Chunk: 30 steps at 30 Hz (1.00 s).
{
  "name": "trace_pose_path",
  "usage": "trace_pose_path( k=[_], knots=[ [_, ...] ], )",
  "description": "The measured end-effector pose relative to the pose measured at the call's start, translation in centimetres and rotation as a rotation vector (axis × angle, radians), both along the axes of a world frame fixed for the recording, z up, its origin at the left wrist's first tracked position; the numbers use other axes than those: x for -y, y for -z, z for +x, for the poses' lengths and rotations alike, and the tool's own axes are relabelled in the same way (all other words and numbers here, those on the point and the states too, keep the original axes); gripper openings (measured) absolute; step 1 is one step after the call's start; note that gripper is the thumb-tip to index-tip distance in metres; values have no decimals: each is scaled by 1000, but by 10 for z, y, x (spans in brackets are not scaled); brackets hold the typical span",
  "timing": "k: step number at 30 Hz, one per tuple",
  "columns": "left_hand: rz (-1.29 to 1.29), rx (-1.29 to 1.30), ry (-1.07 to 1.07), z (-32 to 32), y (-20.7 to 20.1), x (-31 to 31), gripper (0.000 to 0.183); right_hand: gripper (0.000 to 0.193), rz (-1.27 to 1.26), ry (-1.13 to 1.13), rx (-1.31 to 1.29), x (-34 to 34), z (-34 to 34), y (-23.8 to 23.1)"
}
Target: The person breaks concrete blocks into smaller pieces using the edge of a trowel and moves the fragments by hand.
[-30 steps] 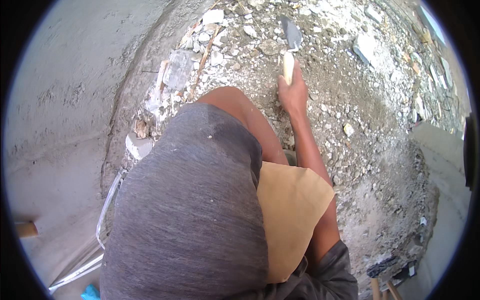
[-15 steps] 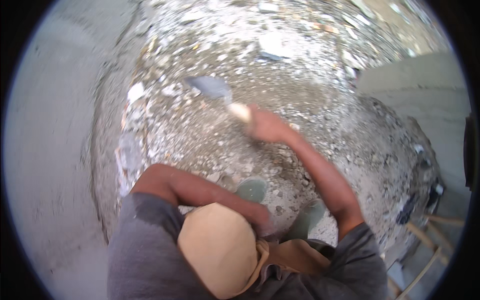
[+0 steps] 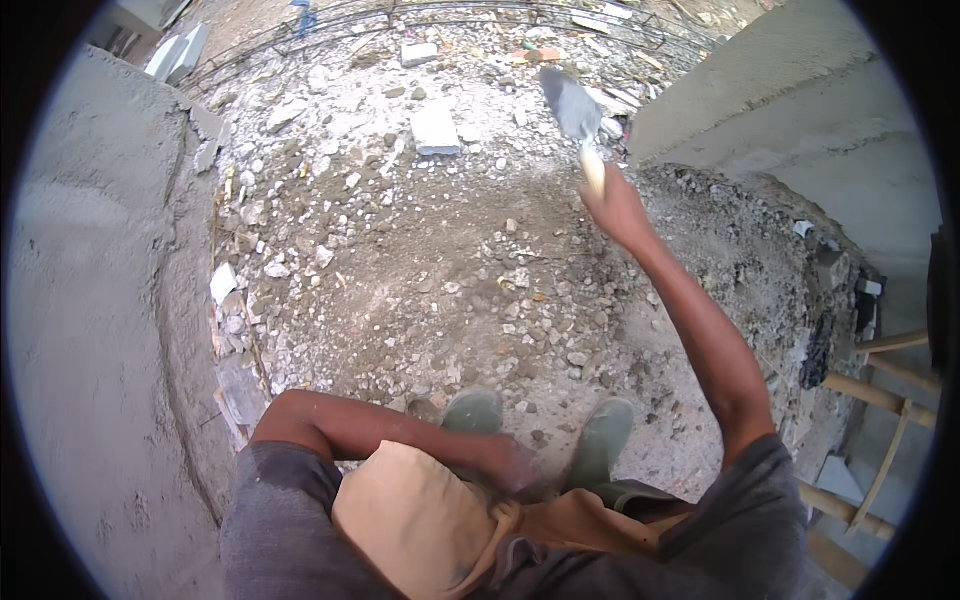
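My right hand (image 3: 615, 208), at the end of a stretched-out arm, is closed around the pale handle of a trowel (image 3: 574, 108). The trowel's grey pointed blade is aimed up and away from me, over the rubble. My left hand (image 3: 508, 465) is low in front of my body, close to my boots, with its fingers smeared by motion. Green rubber boots (image 3: 603, 435) show on either side of it. A tan cloth piece (image 3: 410, 520) hangs at my chest and covers part of my left arm.
Broken stones and gravel (image 3: 440, 260) cover the ground ahead. A white block (image 3: 435, 130) lies among them. Grey plastered walls stand at the left (image 3: 90, 300) and right (image 3: 800, 130). Steel bars (image 3: 390, 18) run across the far side. Wooden poles (image 3: 880, 400) stick out at lower right.
My right hand has swung the trowel away from me and to the right, and the arm is straighter. The left hand has shifted slightly down and left.
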State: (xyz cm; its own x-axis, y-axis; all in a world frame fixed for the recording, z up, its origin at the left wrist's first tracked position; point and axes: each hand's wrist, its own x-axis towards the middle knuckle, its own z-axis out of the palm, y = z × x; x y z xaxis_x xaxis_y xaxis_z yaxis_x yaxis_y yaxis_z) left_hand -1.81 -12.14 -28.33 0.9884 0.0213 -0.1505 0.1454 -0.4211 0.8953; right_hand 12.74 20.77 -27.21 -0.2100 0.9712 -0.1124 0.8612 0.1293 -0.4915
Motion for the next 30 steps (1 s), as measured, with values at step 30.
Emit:
trace_pose_path(
  k=[30],
  knots=[
    [-466,-170,-280,-15,-35,-133,30,40,-517,-757,317,108,197,-87]
  ],
)
